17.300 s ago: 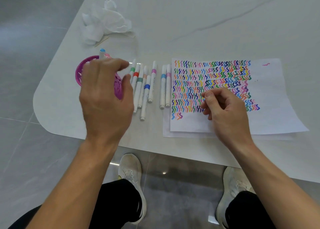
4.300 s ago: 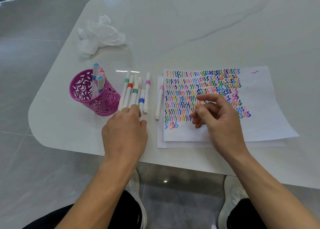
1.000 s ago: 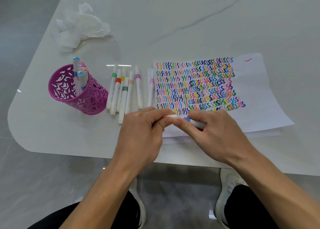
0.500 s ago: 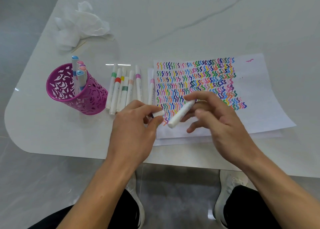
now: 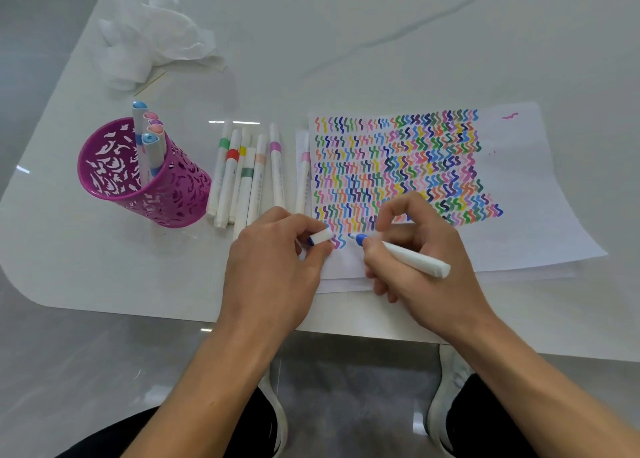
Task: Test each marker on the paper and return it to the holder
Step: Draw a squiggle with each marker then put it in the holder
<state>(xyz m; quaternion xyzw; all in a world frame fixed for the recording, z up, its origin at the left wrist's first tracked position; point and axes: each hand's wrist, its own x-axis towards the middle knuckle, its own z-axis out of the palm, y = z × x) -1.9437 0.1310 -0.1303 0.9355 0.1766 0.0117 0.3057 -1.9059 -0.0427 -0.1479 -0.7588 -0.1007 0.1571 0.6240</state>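
My right hand (image 5: 420,260) grips an uncapped blue marker (image 5: 412,258), its tip touching the paper (image 5: 540,187) just right of the last squiggles in the bottom row. My left hand (image 5: 273,270) pinches the marker's white cap (image 5: 320,237) at the paper's left edge. The paper is covered with rows of coloured squiggles. Several capped white markers (image 5: 249,177) lie side by side between the paper and the purple holder (image 5: 173,194). The holder stands at the left with several markers (image 5: 147,139) upright inside it.
A crumpled white tissue (image 5: 156,38) and a thin wooden stick lie at the table's far left. The white table's (image 5: 381,24) rounded front edge runs just below my hands. My knees and shoes show under it.
Both hands pulled the cap off the blue marker. My right hand then turned the marker into a writing grip and brought its tip down to the paper, while my left kept the cap.
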